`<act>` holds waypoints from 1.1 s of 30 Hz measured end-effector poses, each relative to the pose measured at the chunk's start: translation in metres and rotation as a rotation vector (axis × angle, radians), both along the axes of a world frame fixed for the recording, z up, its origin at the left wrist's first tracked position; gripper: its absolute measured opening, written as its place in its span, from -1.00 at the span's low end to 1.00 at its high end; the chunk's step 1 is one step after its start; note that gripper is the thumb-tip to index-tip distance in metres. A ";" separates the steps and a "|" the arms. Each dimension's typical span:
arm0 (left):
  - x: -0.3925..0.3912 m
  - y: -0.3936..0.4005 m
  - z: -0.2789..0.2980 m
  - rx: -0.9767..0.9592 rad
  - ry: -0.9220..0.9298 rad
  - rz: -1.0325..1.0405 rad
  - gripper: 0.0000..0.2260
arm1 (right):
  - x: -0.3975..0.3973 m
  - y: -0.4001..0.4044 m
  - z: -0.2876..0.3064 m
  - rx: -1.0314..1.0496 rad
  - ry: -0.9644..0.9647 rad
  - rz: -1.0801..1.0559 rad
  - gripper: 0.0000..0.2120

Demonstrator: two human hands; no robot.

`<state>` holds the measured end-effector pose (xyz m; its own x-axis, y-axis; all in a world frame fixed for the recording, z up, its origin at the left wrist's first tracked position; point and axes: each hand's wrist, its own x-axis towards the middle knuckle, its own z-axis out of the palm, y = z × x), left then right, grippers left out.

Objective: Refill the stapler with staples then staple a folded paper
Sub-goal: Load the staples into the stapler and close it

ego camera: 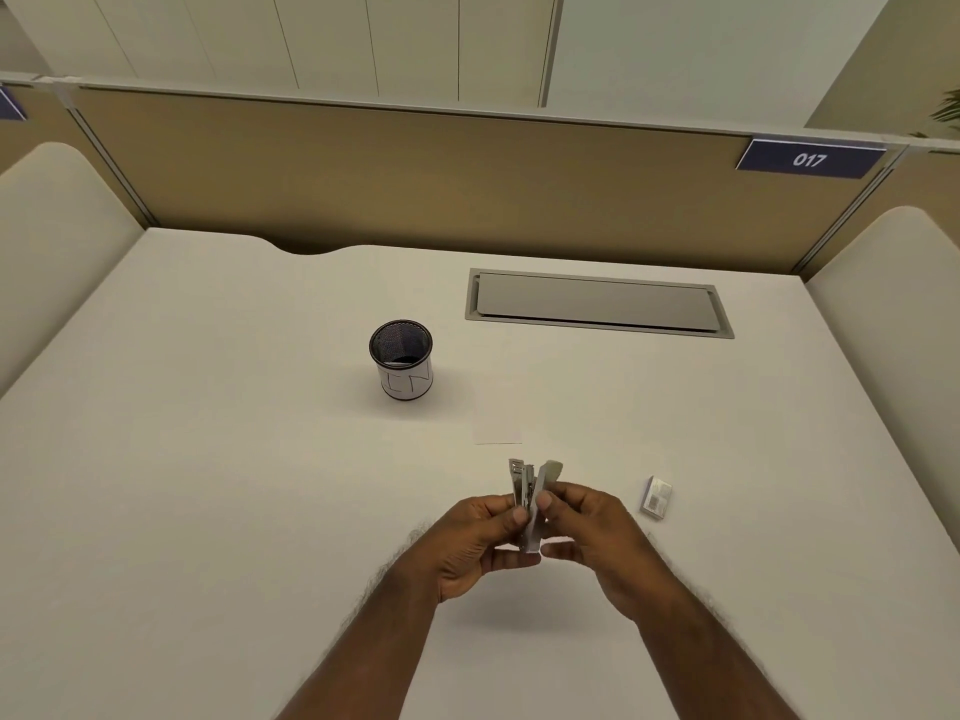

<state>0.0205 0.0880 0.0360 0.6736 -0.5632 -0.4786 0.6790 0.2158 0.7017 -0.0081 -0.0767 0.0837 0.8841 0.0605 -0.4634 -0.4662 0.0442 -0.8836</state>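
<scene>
Both hands hold a small grey stapler [531,491] upright above the white desk [208,485], just below centre. Its top cover is swung apart from the metal staple channel, so it stands open in a narrow V. My left hand [480,543] grips the channel side with thumb and fingers. My right hand [589,532] grips the cover side. A small staple box [656,497] lies on the desk to the right of my right hand. A white paper [497,426], barely visible against the desk, lies just beyond the stapler.
A black mesh pen cup [401,358] with a white label stands at the desk's centre left. A grey cable hatch [597,302] is set into the desk at the back right. A tan partition [415,174] with a "017" plate [810,158] closes the far side.
</scene>
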 end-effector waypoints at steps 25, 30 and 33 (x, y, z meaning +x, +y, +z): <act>0.006 0.015 -0.001 0.077 -0.064 -0.069 -0.66 | 0.005 0.010 -0.017 -0.115 -0.006 -0.055 -0.87; 0.015 0.022 -0.008 0.071 -0.027 -0.026 -0.68 | 0.010 0.014 -0.027 -0.222 -0.019 -0.102 -0.82; 0.028 0.020 -0.018 0.301 -0.124 0.040 -0.74 | 0.012 0.019 -0.038 -0.455 -0.044 -0.096 -0.80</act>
